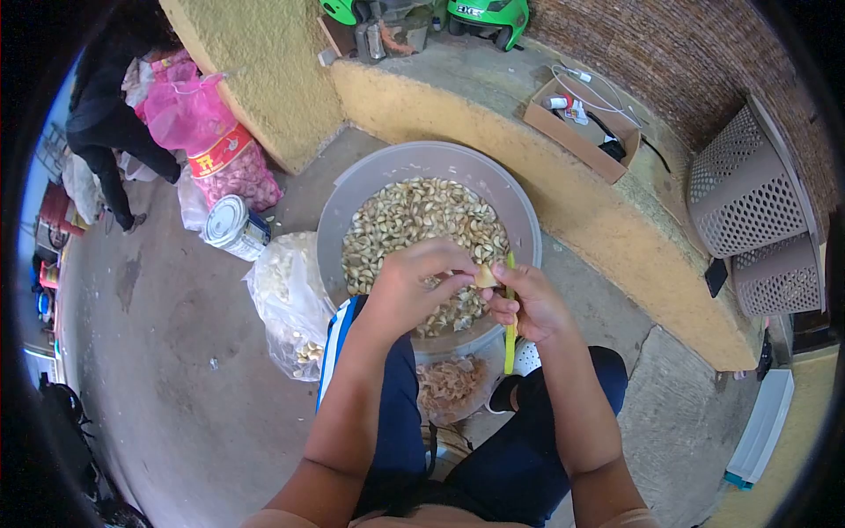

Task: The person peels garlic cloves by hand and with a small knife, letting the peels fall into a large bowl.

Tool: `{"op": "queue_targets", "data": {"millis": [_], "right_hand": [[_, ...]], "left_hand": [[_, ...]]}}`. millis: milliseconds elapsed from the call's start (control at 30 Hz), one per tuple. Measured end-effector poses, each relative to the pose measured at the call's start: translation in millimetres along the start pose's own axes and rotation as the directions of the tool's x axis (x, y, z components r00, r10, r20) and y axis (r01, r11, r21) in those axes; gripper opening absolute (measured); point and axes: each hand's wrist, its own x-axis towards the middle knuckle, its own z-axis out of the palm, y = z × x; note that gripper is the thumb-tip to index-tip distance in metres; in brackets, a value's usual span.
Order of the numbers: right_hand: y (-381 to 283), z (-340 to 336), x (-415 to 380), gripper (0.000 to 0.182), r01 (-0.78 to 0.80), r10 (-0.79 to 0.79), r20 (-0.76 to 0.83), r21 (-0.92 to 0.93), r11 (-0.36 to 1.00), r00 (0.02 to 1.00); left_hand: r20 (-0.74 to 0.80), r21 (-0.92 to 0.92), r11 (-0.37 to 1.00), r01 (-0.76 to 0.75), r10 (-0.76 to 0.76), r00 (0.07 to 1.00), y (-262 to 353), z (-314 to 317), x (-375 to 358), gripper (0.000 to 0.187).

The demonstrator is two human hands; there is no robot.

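Observation:
A garlic clove (485,276) is held above a large grey basin (429,153) full of loose garlic cloves (422,216). My left hand (421,280) pinches the clove from one side, thumb and fingers closed. From the other side, my right hand (531,304) touches the clove with its thumb and fingertips. That same hand also grips a slim yellow-green knife (510,352), which points away from me; its blade is too small to make out. Below the basin, a tub of papery garlic skins (449,387) lies between my legs.
A clear plastic bag (286,295) with pale cloves leans left of the basin, near a paint bucket (236,224) and pink mesh sacks (233,167). Another person (110,132) bends over there. A low ledge (458,106) curves behind, carrying a cardboard box (585,128) and perforated baskets (748,189).

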Motion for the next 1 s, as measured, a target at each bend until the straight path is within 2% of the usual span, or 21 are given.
{"op": "queue_targets", "data": {"millis": [133, 300, 400, 533, 633, 733, 800, 900, 1000], "right_hand": [[-0.7, -2.2, 0.0, 0.024, -0.023, 0.018, -0.055, -0.106, 0.994, 0.998], [-2.0, -2.4, 1.2, 0.023, -0.038, 0.015, -0.116, -0.208, 0.977, 0.993], [-2.9, -1.2, 1.2, 0.024, -0.033, 0.006, -0.133, -0.197, 0.98, 0.991], [0.1, -3.8, 3.8, 0.025, -0.003, -0.004, -0.126, -0.057, 0.998, 0.992], [0.1, -5.2, 4.2, 0.024, 0.012, -0.01, -0.046, 0.04, 0.999, 0.999], [2.8, -4.8, 5.1, 0.023, 0.065, -0.072, 0.054, 0.121, 0.991, 0.996], [5.5, -4.1, 5.7, 0.022, 0.111, -0.127, 0.101, 0.145, 0.983, 0.987], [15.7, 1.2, 8.9, 0.023, 0.13, -0.143, 0.051, 0.211, 0.969, 0.988], [9.7, 3.5, 3.7, 0.024, 0.131, -0.146, -0.08, -0.166, 0.977, 0.986]], "left_hand": [[0.109, 0.049, 0.999, 0.007, -0.012, 0.994, 3.2, -3.8, 1.3, 0.011], [0.139, 0.128, 0.992, 0.001, -0.019, 0.99, -2.0, -1.3, -1.3, 0.008], [0.135, 0.145, 0.989, -0.015, -0.005, 0.991, -1.9, 0.7, -0.7, 0.008], [0.076, 0.17, 0.985, -0.018, 0.005, 0.997, -0.3, 6.7, 0.8, 0.011], [-0.007, 0.114, 0.987, 0.115, -0.115, 0.993, 0.0, 12.6, -0.3, 0.011], [-0.115, -0.309, 0.913, 0.267, -0.315, 0.942, -14.4, 24.2, -3.6, 0.015], [-0.04, -0.425, 0.872, 0.243, -0.286, 0.957, -18.0, 29.4, -2.9, 0.02], [0.04, -0.535, 0.799, 0.274, -0.299, 0.953, -28.3, 36.2, -5.1, 0.028], [0.051, -0.66, 0.681, 0.316, -0.38, 0.924, -33.2, 35.7, -4.9, 0.03]]}}
